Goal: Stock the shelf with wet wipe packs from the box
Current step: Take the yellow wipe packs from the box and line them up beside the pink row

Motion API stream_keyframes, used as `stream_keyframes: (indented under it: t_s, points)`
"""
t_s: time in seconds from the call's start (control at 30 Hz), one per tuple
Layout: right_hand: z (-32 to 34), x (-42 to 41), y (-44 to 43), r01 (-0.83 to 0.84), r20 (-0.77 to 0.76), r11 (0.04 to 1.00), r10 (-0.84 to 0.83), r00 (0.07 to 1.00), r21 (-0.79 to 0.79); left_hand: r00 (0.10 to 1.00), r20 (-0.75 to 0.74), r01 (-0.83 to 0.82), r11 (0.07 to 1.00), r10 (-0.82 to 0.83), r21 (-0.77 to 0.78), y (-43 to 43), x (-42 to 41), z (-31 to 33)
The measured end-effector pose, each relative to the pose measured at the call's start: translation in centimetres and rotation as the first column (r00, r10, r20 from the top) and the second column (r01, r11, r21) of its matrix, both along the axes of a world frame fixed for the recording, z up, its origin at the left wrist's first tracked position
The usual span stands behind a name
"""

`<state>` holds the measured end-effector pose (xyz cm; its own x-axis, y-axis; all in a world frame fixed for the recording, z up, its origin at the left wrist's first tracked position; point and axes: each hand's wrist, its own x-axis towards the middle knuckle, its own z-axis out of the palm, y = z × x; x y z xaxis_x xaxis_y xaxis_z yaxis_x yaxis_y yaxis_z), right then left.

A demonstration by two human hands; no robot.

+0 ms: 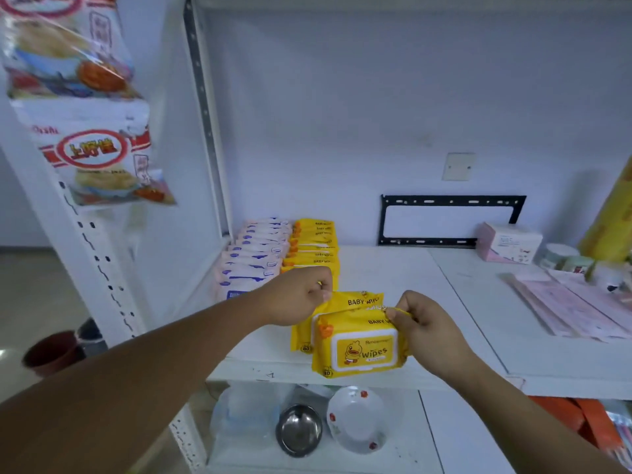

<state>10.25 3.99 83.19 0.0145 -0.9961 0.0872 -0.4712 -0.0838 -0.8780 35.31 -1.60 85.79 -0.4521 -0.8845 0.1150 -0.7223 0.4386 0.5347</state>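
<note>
Two yellow baby wipe packs stand upright at the front edge of the white shelf (393,268). My left hand (297,295) pinches the top seam of the rear pack (359,301). My right hand (422,323) pinches the top seam of the front pack (359,350), which shows a duck label. Behind them, a row of yellow wipe packs (316,248) stands next to a row of pink-white wipe packs (254,258) at the shelf's left end. The box is out of view.
Snack bags (89,138) hang on the upright at left. A pink box (509,242), small jars (561,256) and flat pink packets (564,302) lie at the right. On the lower shelf sit a steel bowl (299,429) and a white bowl (357,419).
</note>
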Motion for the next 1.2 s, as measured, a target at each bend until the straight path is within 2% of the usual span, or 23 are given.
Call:
stream_keyframes:
  t_s: [0.2, 0.4, 0.53, 0.8, 1.2]
  points:
    - [-0.4, 6.6, -3.7, 0.016, 0.012, 1.000, -0.015, 1.000, -0.006, 1.000, 0.005, 0.005, 1.000, -0.005, 0.017, -4.0, 6.7, -0.7]
    - [-1.9, 9.8, -5.2, 0.065, -0.008, 0.998, -0.065, 0.998, 0.007, 1.000, -0.006, 0.028, 0.999, -0.027, 0.046, -6.5, 9.7, -2.4]
    - [-2.7, 10.5, -6.5, 0.081, -0.038, 0.997, -0.080, 0.996, 0.018, 0.999, 0.000, 0.051, 0.997, -0.051, 0.054, -7.6, 10.1, -3.5]
    - [-4.5, 11.0, -9.5, 0.069, -0.036, 0.997, -0.067, 0.997, 0.040, 1.000, 0.020, -0.008, 0.994, 0.006, 0.106, -10.3, 10.0, -5.8]
    - [-7.7, 8.3, -13.1, 0.101, 0.003, 0.990, -0.102, 0.995, 0.098, 0.993, 0.101, 0.056, 0.991, -0.068, 0.120, -15.0, 7.1, -7.5]
